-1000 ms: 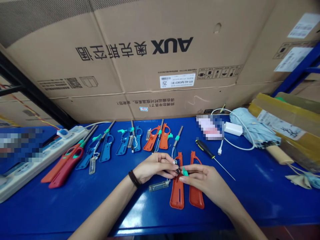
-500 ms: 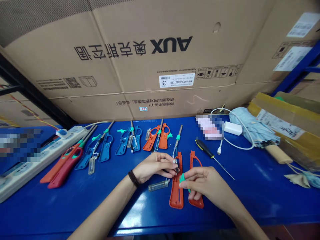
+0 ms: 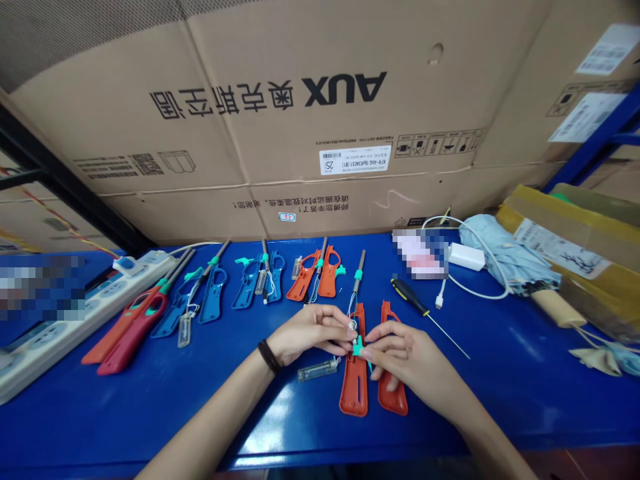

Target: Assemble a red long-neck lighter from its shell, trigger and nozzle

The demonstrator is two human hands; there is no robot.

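Fig.: 2-handed pinch over a lighter shell. The left hand (image 3: 313,331) pinched a small wired part (image 3: 353,326), and the right hand (image 3: 407,353) pinched a teal plastic clip (image 3: 358,347), their fingertips almost touching. The open orange lighter shell (image 3: 354,389) lay at 6 o'clock from the hands, a clear tube (image 3: 317,371) at 8 o'clock, and a screwdriver (image 3: 410,297) at 2 o'clock. The front edge of the blue bench (image 3: 500,407) lay beyond the shell, at 6 o'clock.
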